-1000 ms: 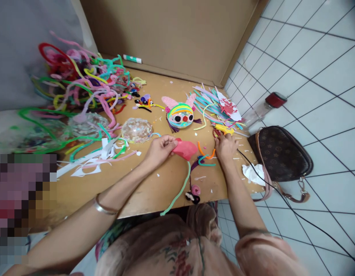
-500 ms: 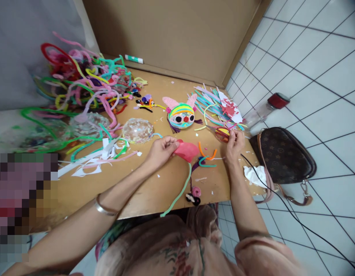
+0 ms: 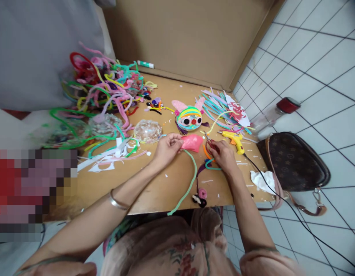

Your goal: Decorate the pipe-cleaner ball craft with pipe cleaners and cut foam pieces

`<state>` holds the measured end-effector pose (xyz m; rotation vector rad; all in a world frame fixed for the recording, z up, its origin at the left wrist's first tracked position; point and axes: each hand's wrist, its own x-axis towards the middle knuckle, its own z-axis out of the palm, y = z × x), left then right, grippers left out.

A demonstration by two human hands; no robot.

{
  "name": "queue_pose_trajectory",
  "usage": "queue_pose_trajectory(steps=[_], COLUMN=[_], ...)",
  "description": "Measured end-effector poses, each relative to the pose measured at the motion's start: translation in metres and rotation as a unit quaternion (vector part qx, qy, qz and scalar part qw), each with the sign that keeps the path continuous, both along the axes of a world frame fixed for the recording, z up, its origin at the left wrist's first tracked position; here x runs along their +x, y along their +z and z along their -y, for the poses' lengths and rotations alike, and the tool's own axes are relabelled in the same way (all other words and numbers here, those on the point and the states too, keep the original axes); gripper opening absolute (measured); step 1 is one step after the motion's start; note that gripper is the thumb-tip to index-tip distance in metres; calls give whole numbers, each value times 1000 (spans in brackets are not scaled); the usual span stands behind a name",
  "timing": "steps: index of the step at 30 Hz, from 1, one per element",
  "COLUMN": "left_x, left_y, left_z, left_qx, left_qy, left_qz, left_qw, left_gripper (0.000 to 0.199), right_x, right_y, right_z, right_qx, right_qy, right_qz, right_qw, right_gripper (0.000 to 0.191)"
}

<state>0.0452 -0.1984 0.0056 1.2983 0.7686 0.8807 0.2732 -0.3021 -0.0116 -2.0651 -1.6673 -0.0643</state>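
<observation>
Pinched closed, my left hand grips the red sheet by one edge above the table, seemingly leaving its free side exposed to the scissors in my nearly closed right hand.

Table, crafts laid out.
Wooden table: pipe-cleaner heap at far left; paper scraps nearer the front; clear dome left of the decorated face (pink ears, red nose). Right: strip bundle under red-marked paper, yellow glue gun, crumpled tissue.
</observation>
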Motion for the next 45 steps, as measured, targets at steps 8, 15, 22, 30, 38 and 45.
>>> queue_pose_trajectory(steps=[8,15,22,30,38,45], left_x=[-2,-3,-2,-6,-10,-14], left_y=[-1,0,-2,-3,1,6], left_z=[-3,-6,-7,-20,-26,-24], left_qx=[-3,21,7,10,31,28], left_qy=[-1,5,9,48,77,88], left_qz=[23,29,35,56,70,92], left_qw=[1000,999,999,997,994,991], left_gripper=[21,9,19,32,39,37], right_x=[-6,-14,-27,-45,-27,-25], right_y=[26,25,51,67,40,44], right_z=[-19,0,-5,-38,-22,-25], right_qx=[-87,126,112,29,-90,-23], right_qy=[-101,-48,107,225,283,218], right_qz=[10,-466,-585,-579,-581,-588], right_qw=[991,874,796,783,757,779], right_gripper=[33,41,43,73,74,59])
